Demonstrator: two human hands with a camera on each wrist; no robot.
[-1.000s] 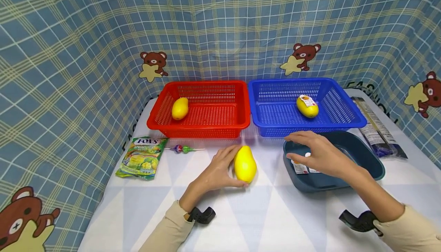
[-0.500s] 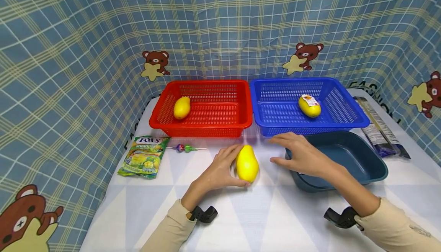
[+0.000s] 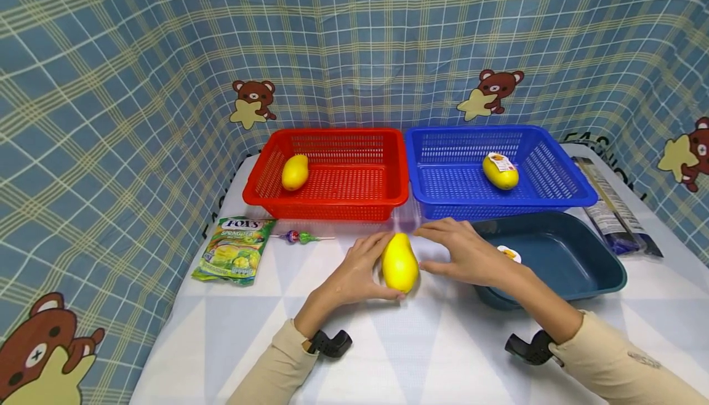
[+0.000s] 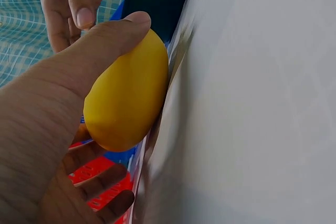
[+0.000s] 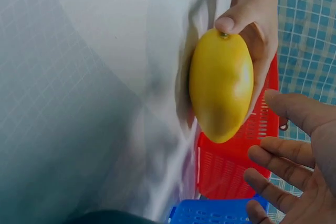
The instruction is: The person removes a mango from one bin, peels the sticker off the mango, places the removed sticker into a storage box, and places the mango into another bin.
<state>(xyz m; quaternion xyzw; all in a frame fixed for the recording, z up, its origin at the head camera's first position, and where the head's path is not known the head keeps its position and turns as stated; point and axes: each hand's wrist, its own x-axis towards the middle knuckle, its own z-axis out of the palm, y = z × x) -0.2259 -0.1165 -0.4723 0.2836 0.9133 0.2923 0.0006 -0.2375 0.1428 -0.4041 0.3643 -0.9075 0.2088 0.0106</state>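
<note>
Right hand (image 3: 468, 256) has moved in, fingers spread — left hand (image 3: 354, 269) grips mango (image 3: 400, 263).

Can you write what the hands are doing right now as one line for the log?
left hand: holds yellow mango on table | right hand: open, beside mango, not touching | blue basket: one mango | red basket: one mango
</note>
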